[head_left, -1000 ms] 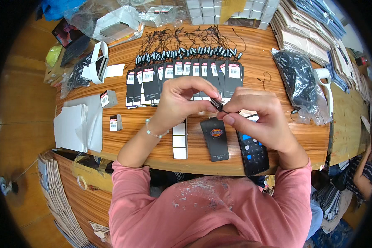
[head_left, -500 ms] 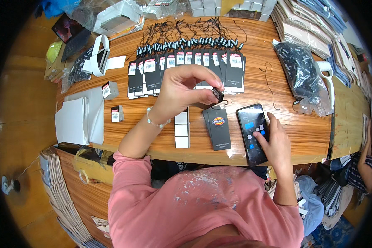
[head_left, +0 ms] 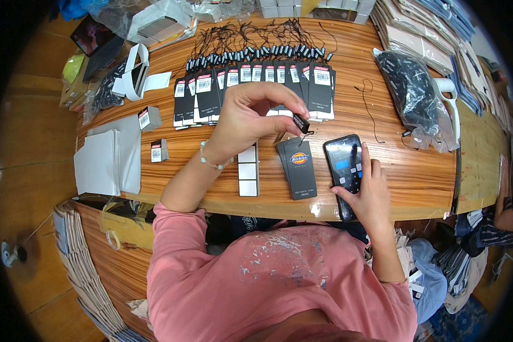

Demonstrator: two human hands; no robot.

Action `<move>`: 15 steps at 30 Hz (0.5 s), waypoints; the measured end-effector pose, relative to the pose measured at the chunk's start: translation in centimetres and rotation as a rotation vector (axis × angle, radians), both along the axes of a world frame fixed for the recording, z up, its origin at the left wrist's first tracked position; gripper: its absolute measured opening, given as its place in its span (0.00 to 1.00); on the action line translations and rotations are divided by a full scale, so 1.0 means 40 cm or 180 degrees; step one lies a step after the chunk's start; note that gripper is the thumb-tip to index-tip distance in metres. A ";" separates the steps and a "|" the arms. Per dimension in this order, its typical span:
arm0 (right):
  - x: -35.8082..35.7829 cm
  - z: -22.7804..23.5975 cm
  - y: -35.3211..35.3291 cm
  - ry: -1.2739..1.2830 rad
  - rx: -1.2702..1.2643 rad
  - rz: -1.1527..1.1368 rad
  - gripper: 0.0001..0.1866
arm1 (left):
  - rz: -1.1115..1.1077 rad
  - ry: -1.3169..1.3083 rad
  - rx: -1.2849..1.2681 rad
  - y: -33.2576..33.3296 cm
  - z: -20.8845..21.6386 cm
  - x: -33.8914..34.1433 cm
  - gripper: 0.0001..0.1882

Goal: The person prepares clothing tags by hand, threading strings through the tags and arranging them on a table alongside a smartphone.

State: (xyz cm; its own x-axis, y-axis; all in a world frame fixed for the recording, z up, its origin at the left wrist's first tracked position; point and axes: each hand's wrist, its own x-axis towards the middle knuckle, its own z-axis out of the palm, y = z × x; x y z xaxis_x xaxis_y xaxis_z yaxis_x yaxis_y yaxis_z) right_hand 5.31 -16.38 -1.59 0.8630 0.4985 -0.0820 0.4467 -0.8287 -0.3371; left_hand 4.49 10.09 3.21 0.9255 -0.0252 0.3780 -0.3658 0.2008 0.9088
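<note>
My left hand [head_left: 251,117] pinches a small black plastic string seal [head_left: 301,123] between thumb and fingertips, raised over the table. Just below it is a pair of overlapping black hang tags [head_left: 301,179] with a short loop of cord at their top; whether they hang from the seal or lie on the wood I cannot tell. My right hand [head_left: 372,194] grips the lower part of a black smartphone [head_left: 339,171], thumb at its left edge and fingers along its right. The phone's screen is lit with icons. A narrow stack of white-faced labels [head_left: 248,174] lies beside my left wrist.
Rows of corded black hang tags [head_left: 322,94] lie fanned across the far side. White paper sheets [head_left: 100,162] and small label stacks [head_left: 150,118] are at left. At right are a plastic bag of black seals [head_left: 404,91], a white tape dispenser [head_left: 451,108] and folded garments [head_left: 410,37].
My right thumb has moved off the screen to the phone's left edge, and the fingers now close along its right side. My left hand keeps its pinch on the seal.
</note>
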 end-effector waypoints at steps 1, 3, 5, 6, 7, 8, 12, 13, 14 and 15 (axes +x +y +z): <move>-0.003 -0.001 0.004 -0.0013 -0.0071 -0.0001 0.53 | 0.0020 0.0001 0.0010 -0.001 0.001 -0.002 0.12; -0.010 0.001 0.009 -0.0062 -0.0206 0.0006 0.54 | 0.0025 0.0004 0.0004 -0.002 0.002 -0.003 0.12; -0.014 0.005 0.013 -0.0095 -0.0278 0.0033 0.55 | 0.0025 0.0000 0.0023 -0.001 0.003 -0.004 0.12; -0.015 0.008 0.015 -0.0102 -0.0284 0.0055 0.54 | 0.0020 -0.0005 0.0045 0.000 0.002 -0.004 0.12; -0.015 0.011 0.017 -0.0109 -0.0289 0.0078 0.54 | 0.0016 -0.0011 0.0066 0.001 0.001 -0.004 0.11; -0.017 0.010 0.019 -0.0115 -0.0320 0.0057 0.54 | 0.0008 -0.0017 0.0065 0.001 0.001 -0.004 0.11; -0.010 0.007 0.012 -0.0049 -0.0129 -0.0042 0.54 | -0.0030 -0.0019 0.0022 -0.002 0.002 -0.001 0.11; -0.006 0.007 0.005 -0.0011 -0.0002 -0.0073 0.54 | -0.0043 -0.0014 0.0002 -0.003 0.002 0.000 0.11; -0.001 0.014 -0.001 0.0046 0.0287 -0.0089 0.54 | -0.0049 -0.0033 0.0022 -0.003 -0.001 0.001 0.11; 0.007 0.040 -0.007 0.0108 0.0569 -0.0095 0.54 | -0.0045 -0.0048 0.0036 -0.002 -0.003 0.000 0.11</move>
